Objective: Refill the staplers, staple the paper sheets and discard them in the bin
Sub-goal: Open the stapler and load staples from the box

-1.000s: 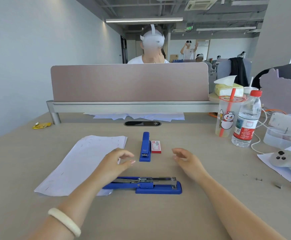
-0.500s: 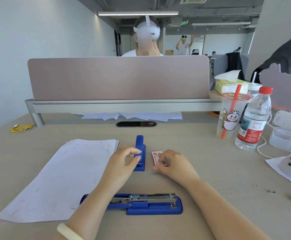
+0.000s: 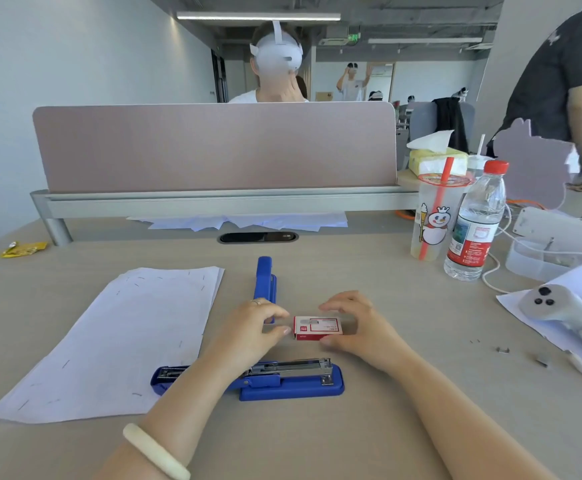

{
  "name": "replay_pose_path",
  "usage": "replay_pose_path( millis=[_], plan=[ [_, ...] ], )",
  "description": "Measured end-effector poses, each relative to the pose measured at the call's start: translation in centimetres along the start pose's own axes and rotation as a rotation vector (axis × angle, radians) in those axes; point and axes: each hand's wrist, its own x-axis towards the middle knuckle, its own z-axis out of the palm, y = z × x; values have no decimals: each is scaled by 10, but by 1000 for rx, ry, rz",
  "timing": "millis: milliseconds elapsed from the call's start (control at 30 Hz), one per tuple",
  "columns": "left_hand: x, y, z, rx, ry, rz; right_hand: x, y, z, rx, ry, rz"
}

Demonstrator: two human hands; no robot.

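Now | left hand [image 3: 254,327] pinches staple box [image 3: 318,327] end | right hand [image 3: 355,323] curled, gripping other end

- The staple box [image 3: 318,327], centre of the frame, has a red-and-white label; its print is too small to read.
- The controller [image 3: 559,309] at the right edge carries a handwritten tag starting "Hao"; the rest runs out of the frame.
- The bottle [image 3: 474,223], right of centre, has a red-and-white label with print too small to read.
- The cup [image 3: 434,220] beside it shows a crowned snowman figure holding a cone, with no legible words.
- A green exit sign [image 3: 353,38] hangs from the ceiling, upper centre; its characters cannot be made out.
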Motion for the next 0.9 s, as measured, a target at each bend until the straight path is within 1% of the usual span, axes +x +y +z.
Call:
replay_pose_path(
  millis=[67, 233, 400, 467, 667, 833, 900],
  plan=[
    [4, 3, 2, 44, -28, -6, 1, 0, 2, -128, 30, 46],
    [21, 13, 14, 71, -131, 6, 5, 1, 8, -73, 52, 17],
    [22, 12, 19, 118, -113, 42, 8, 2, 4, -60, 35, 0],
    [20, 6, 16, 98, -104, 35, 9, 2, 2, -66, 17, -1],
    [15, -3, 9, -12, -112, 9, 10, 2, -1, -187, -109, -15],
    [14, -6, 6, -113, -123, -11, 7, 2, -4, -195, -117, 10],
    [12, -8, 3, -126, -103, -40, 5, 3, -5, -195, -116, 20]
  ],
)
